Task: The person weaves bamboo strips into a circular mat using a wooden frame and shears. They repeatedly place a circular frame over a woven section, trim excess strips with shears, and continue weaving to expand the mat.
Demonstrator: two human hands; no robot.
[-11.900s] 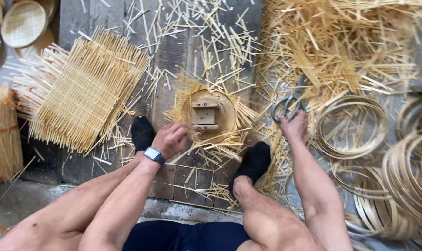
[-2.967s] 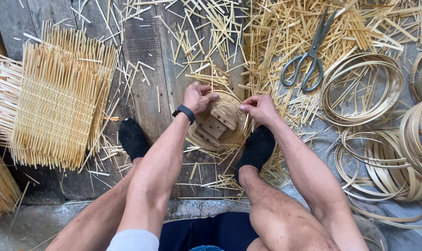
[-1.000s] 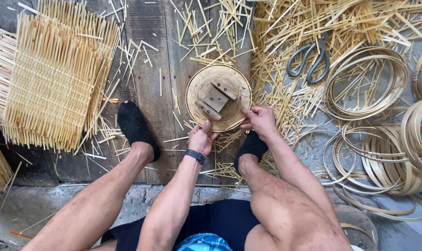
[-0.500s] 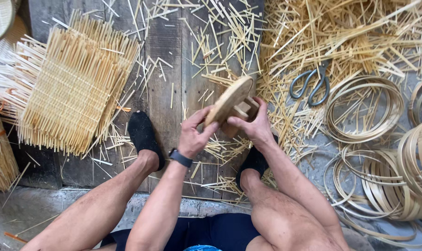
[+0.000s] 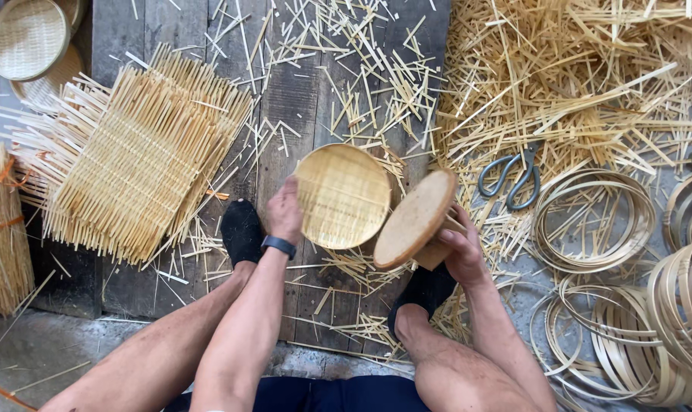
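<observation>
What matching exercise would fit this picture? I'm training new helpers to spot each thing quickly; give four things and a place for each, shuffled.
Things:
1. round woven tray
2. wooden disc mould
3. scissors
4. square woven mats

Places:
A. lying on the loose strips, beside the hoops
B. held by the right hand
C. held by the left hand
D. stacked on the boards, on the left

Pairs: 1-C, 2-B, 3-A, 4-D

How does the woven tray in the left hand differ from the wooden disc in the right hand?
The woven tray is pale, slatted and faces the camera; the wooden disc is browner, smooth and tilted edge-on. The left hand holds the tray by its rim; the right hand grips the disc from behind. Both are round.
</observation>
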